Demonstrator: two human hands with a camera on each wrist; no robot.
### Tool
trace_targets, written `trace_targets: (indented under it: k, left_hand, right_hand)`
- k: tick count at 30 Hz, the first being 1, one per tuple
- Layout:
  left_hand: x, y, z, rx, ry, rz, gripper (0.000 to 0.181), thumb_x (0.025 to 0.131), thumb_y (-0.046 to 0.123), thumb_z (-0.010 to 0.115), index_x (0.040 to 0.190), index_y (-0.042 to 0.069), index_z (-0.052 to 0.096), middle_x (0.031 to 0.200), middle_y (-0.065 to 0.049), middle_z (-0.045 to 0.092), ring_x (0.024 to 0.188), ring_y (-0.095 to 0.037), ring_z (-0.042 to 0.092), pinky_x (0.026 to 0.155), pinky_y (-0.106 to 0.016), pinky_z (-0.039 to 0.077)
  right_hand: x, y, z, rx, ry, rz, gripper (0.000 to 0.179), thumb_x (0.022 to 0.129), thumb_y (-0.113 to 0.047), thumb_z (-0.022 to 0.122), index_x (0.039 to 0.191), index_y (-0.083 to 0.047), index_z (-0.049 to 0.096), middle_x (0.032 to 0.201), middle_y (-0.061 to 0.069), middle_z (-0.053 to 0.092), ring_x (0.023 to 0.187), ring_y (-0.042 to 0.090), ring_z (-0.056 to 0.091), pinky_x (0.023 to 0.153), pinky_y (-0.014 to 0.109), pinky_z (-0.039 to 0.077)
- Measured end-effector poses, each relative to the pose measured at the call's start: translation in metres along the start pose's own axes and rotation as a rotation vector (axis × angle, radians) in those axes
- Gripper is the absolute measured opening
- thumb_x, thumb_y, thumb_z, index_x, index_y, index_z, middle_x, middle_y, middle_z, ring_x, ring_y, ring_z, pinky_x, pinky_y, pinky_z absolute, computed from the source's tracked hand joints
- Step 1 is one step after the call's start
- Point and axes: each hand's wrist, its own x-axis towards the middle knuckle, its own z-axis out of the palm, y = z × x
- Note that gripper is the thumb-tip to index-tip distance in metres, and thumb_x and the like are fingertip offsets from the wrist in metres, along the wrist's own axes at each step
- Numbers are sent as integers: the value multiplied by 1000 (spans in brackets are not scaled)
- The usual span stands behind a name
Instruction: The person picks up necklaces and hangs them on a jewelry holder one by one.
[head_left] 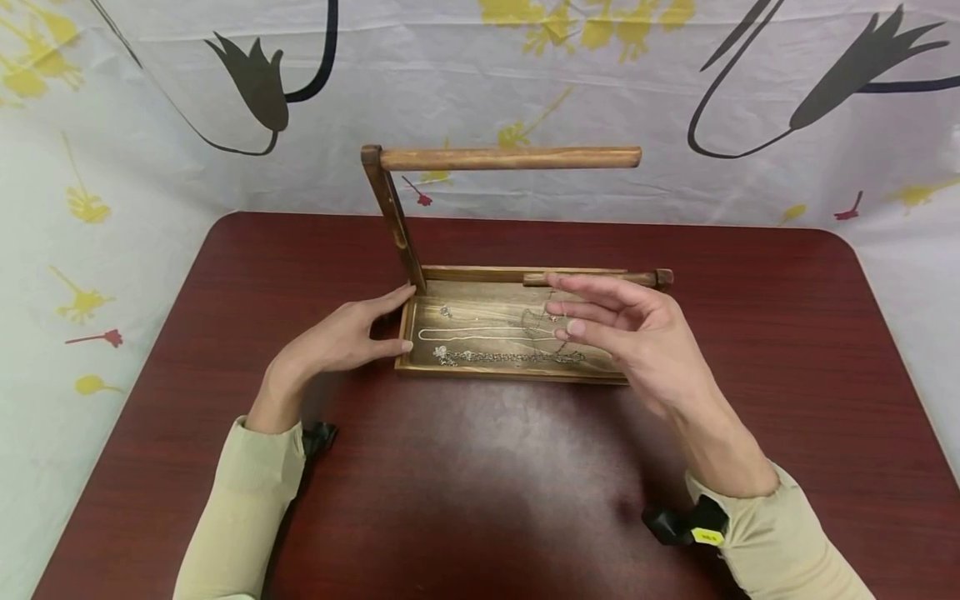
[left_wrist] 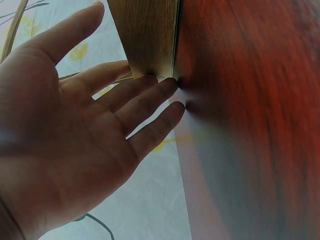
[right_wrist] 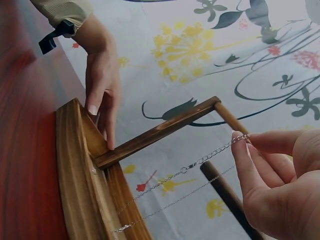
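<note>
On the table stands a wooden jewelry stand: a shallow tray [head_left: 517, 377], an upright post [head_left: 395, 218] at its left end, and a bar [head_left: 510, 158] reaching right from the post's top. My left hand [head_left: 330, 337] rests against the tray's left end, fingers extended and thumb at the front corner. Above the tray's right part, my right hand [head_left: 645, 333] pinches a silver chain necklace [right_wrist: 216, 152] between thumb and forefinger, and the chain slants down toward the tray. Inside the tray lie a thin silver necklace [head_left: 480, 329] and a thicker, bunched chain [head_left: 502, 357].
A shorter, lower bar [head_left: 649, 279] crosses the tray's back right, partly behind my right hand. Under the stand is a dark red table [head_left: 465, 492] with rounded far corners. A patterned cloth [head_left: 465, 75] hangs behind it.
</note>
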Motion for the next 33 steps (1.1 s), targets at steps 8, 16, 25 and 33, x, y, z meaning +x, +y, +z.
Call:
trace_targets:
  k: [8,16,25,33]
  left_hand:
    - [0,-1,0,4,0,5,83,93,37,71,159,19,24,161,-6,28,143,-28,34,112,-50,33]
    - [2,-1,0,25,-8,-5,86,94,38,69,160,19,19,164,-4,20,146,-28,29,113,-50,30]
    - [1,0,-1,17,-22,-45,93,90,35,75,161,21,17,164,-3,20,147,-28,27,114,-50,29]
    - [2,-2,1,23,-22,-48,93,89,36,75,161,22,18,164,-3,21,146,-29,27,114,-50,29]
  right_hand:
    - [1,-8,-3,-9,-56,-62,48,87,21,61,133,8,59,139,16,58,114,29,65,92,36,52]
    - [2,-14,-4,26,-21,-82,46,87,21,60,132,12,57,135,19,60,108,27,68,90,32,53]
    - [1,-26,-5,131,1,-162,40,85,27,56,122,14,62,123,25,65,104,30,69,87,32,55]
    - [-2,-39,-7,191,15,-187,37,85,31,52,120,23,58,121,33,63,103,32,69,83,35,56]
